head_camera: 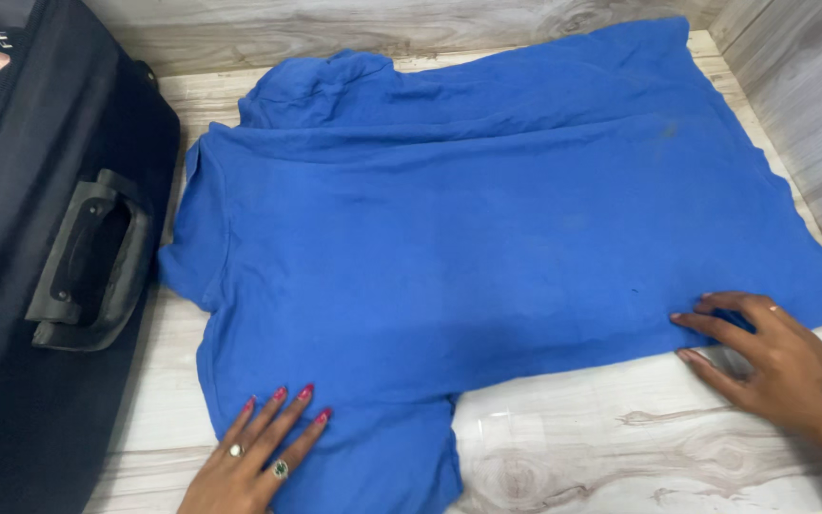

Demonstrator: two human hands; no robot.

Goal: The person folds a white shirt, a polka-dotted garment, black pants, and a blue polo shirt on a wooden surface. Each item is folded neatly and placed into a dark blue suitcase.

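— Where is the blue shirt point(487, 219)?

— Spread flat on the pale wood-grain worktop point(639, 447), filling most of the view. Its collar end lies toward the left, its hem toward the right. One short sleeve points to the far wall, the other hangs toward the near edge at the bottom.

— And the hands?

— The left hand point(254, 462) rests at the bottom, beside the near sleeve. Its fingers point(302, 405) are stretched out straight and close together, lying flat on the cloth; they grip nothing. It wears two rings, one with a green stone, and the nails are painted pink.

— The right one?

— The right hand point(777, 362) comes in from the lower right corner. Its fingers point(711, 328) are slightly spread and pressed down at the near edge of the shirt by the hem, fingertips on the fabric and the palm over bare worktop. It holds nothing either; I can't tell whether any cloth is pinched beneath it.

— What else is around?

— A black suitcase point(21, 314) stands along the left side, with a grey-edged carry handle point(97, 262) facing the shirt. The shirt's collar end touches or nearly touches it. Grey wood-pattern walls point(811, 105) close in the worktop at the back and right.
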